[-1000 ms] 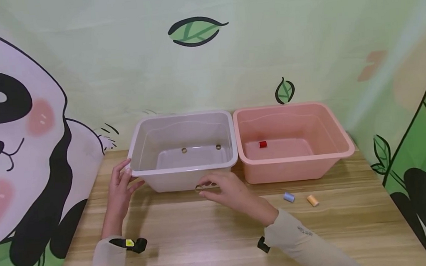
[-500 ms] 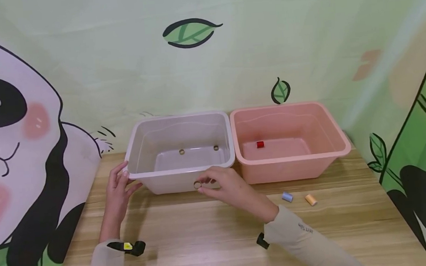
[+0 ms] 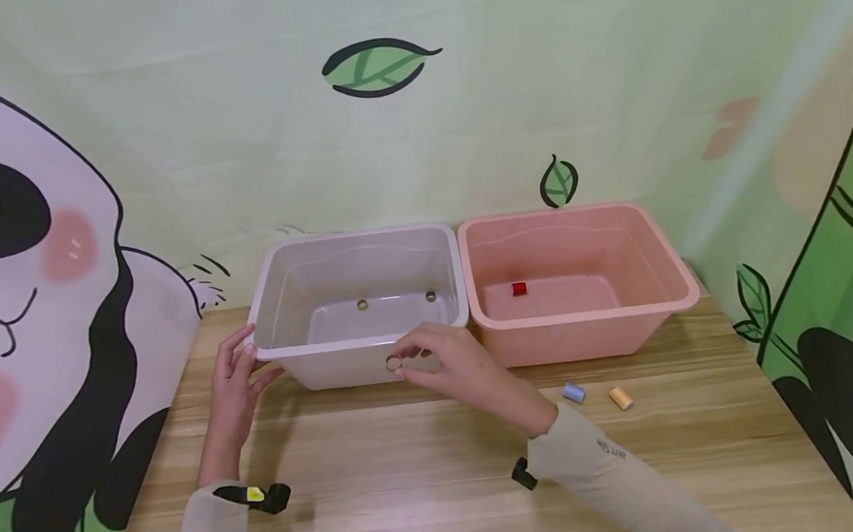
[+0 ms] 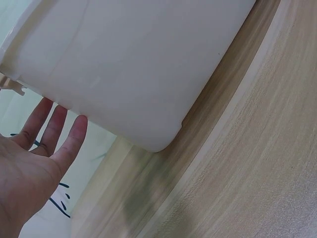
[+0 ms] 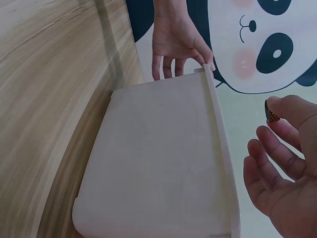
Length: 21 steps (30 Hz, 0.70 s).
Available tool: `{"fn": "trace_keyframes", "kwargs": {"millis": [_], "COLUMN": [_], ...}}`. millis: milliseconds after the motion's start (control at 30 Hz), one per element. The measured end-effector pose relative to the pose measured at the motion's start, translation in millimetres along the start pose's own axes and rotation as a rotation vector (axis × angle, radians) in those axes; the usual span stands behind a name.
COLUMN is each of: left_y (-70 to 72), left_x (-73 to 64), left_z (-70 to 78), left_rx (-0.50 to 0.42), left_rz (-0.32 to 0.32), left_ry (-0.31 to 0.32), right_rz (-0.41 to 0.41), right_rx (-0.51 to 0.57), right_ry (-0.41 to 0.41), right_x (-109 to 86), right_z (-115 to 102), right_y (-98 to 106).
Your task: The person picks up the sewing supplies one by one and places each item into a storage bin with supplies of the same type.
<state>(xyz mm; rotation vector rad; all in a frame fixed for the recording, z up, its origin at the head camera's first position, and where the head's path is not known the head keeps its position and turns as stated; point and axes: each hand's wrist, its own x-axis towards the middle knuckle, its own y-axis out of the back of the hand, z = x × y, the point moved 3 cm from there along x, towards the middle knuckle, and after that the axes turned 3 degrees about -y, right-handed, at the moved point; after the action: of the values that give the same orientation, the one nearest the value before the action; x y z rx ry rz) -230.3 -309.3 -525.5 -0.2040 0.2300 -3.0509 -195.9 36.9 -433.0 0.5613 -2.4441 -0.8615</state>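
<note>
In the head view my left hand (image 3: 233, 391) holds the rim at the near left corner of the white bin (image 3: 343, 346). Its fingertips (image 4: 79, 121) lie against the bin's side in the left wrist view. Between thumb and forefinger my right hand (image 3: 460, 359) pinches a gold ring thimble (image 5: 273, 117) with a dimpled band. That hand is raised in front of the bin's near wall, the thimble just below rim height in the head view. Two similar gold ring thimbles, one on the left (image 3: 363, 304) and one on the right (image 3: 431, 296), lie inside the white bin.
A pink bin (image 3: 581, 318) stands right beside the white one, with a red thread spool (image 3: 519, 289) inside. On the wooden table (image 3: 384, 486) before it lie a blue spool (image 3: 574, 393) and an orange spool (image 3: 621, 398). A printed panda backdrop (image 3: 237, 147) rises behind.
My right hand has risen slightly with the thimble, toward the white bin's rim. The left hand keeps its place on the bin; the whole head view has shifted a little.
</note>
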Motion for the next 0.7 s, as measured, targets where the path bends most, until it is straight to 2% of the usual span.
{"fn": "trace_keyframes", "kwargs": {"millis": [167,500,700], "left_y": [-0.6,0.7,2.4], "left_x": [-0.5,-0.8,0.4], "left_z": [1.2,1.4,-0.3], "left_rx": [0.011,0.01,0.018], "left_rz": [0.004,-0.017,-0.019], "left_ry": [0.005,0.005,0.006], "right_rz": [0.006,0.013,0.018], "right_rx": [0.009,0.11,0.123], "right_ry": [0.004,0.033,0.006], "right_x": [2.4,7.0,9.0], "right_z": [-0.6,7.0,7.3], "right_y": [3.5,5.0,7.5]}}
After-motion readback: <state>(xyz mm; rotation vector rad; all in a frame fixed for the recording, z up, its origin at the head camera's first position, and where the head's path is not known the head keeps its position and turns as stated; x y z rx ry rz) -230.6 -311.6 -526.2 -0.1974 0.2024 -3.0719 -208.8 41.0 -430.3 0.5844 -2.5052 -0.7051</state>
